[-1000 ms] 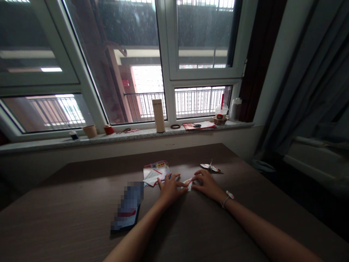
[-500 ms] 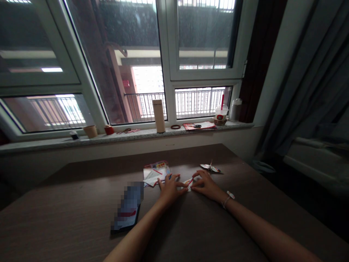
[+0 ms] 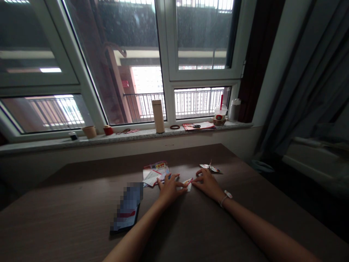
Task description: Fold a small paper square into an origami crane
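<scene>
A small folded piece of white paper (image 3: 188,184) with red and yellow print lies on the table between my hands. My left hand (image 3: 170,187) pinches its left side between thumb and index finger, the other fingers spread over nearby paper. At the paper's right tip, my right hand (image 3: 207,183) has its fingers apart, one fingertip at or just beside the edge; whether it touches I cannot tell. Behind my right hand rests a folded paper crane (image 3: 211,167). Printed paper sheets (image 3: 152,176) lie partly under my left fingers.
A phone (image 3: 127,211) lies left of my left forearm on the brown table (image 3: 68,203). Along the windowsill (image 3: 136,135) stand a tan thermos (image 3: 158,116), a paper cup (image 3: 89,132), a lidded drink cup (image 3: 219,112), a grey bottle (image 3: 234,110), and scissors (image 3: 196,126) on papers.
My right fingers have loosened and moved slightly off the folded paper, showing more of its right side. My left hand stays in place on it.
</scene>
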The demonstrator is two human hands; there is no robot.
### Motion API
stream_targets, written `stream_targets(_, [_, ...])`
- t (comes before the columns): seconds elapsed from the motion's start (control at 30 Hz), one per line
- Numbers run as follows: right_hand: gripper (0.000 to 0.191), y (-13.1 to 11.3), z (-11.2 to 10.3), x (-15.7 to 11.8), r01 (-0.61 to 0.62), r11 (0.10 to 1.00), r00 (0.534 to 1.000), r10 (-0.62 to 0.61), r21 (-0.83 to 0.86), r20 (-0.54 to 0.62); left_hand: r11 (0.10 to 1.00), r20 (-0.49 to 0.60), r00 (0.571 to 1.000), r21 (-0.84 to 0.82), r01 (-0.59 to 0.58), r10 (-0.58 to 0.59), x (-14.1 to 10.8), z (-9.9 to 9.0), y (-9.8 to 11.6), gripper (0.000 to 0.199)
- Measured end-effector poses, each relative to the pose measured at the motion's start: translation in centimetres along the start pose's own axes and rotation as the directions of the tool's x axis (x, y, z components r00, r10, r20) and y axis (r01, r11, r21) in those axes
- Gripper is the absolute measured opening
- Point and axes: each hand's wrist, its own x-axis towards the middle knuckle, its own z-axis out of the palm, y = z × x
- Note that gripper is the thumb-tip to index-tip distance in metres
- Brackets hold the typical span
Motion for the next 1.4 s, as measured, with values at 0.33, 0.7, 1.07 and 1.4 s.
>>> stream_targets(0.33, [0.022,-0.8,-0.3,0.1,-0.035,0.981,0.999,0.029,-0.190,-0.033,1.000,0.008,1.000,0.000,0.001,-0.001,0.1,0.1,-0.1,0.021])
stream_targets(0.7, [0.022,-0.6,-0.3,0.0,-0.001,0.992,1.000,0.000,-0.130,-0.005,1.000,0.010,1.000,0.014,-0.006,0.006,0.1,0.0,0.0,0.021])
stream_targets(1.07, [0.021,-0.2,-0.1,0.1,0.036,0.996,0.999,-0.037,-0.076,-0.009,0.999,-0.005,0.999,0.005,-0.041,0.041,-0.1,0.0,-0.1,0.020])
stream_targets(1.4, [0.019,0.1,0.0,0.3,0.029,0.999,0.999,-0.030,-0.032,-0.033,0.995,0.018,0.995,-0.028,-0.099,0.100,-0.2,0.3,0.0,0.023])
